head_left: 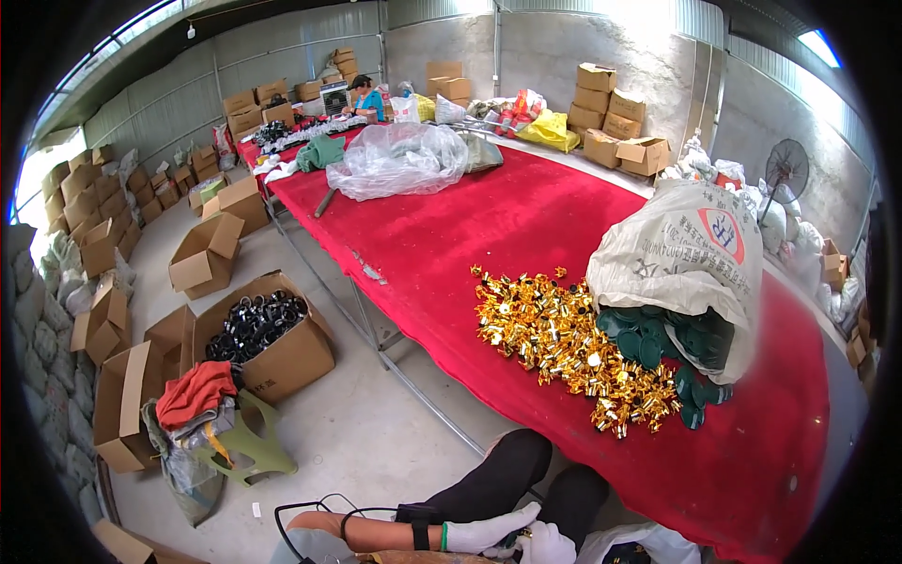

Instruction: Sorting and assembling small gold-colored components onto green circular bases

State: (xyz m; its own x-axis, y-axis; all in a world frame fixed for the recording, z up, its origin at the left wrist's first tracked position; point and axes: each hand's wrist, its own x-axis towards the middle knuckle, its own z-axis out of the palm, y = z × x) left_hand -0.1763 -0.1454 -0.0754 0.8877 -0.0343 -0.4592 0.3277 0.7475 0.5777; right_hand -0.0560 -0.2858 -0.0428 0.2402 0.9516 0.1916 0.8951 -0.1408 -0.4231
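My left hand point(487, 533), in a white knit glove, reaches in from the lower left with a black band round the wrist. My right hand point(548, 544), gloved in white too, meets it over my lap. Both sets of fingers are closed round a small dark piece, largely hidden between the gloves. A heap of shiny gold clip-like parts point(545, 324) lies on the red-covered table point(442, 273) in front of me. Beside it, dark green discs point(648, 338) spill from a white woven sack point(676, 254). A white plastic bag point(648, 540) with dark pieces sits right of my hands.
Left of the table stand an open carton point(291, 362) of black ring-shaped parts and a green stool point(258, 442) with a red cloth point(195, 395). A clear plastic bag point(399, 160) lies farther up the table. Another person point(366, 101) works at the far end.
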